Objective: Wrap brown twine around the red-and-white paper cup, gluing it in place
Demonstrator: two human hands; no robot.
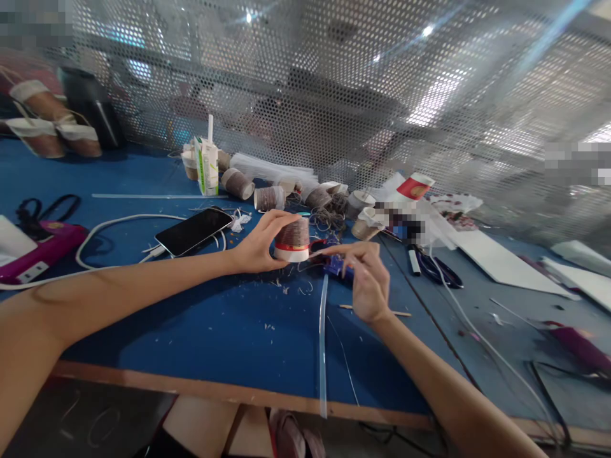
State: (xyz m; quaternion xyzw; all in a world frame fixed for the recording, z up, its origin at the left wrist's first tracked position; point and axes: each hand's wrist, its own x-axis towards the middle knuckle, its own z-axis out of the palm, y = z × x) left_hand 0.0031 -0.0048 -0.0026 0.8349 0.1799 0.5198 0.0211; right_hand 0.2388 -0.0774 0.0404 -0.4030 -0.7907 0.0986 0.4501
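A paper cup wrapped in brown cord, with a red band and a white end, is held above the blue table. My left hand has its fingers and thumb around the cup's left side. Just to the right, my right hand has its fingers pinched near the cup's white end; a thin pale strand seems to run between them, but what the fingertips hold is too small to tell. Behind the right hand lies a blue tool, partly covered by its fingers.
A phone with a white cable lies at the left, near a drink carton. Several cord-wrapped cups line the back by the mesh screen. A clear glue stick and a wooden stick lie in front. White boards are at the right.
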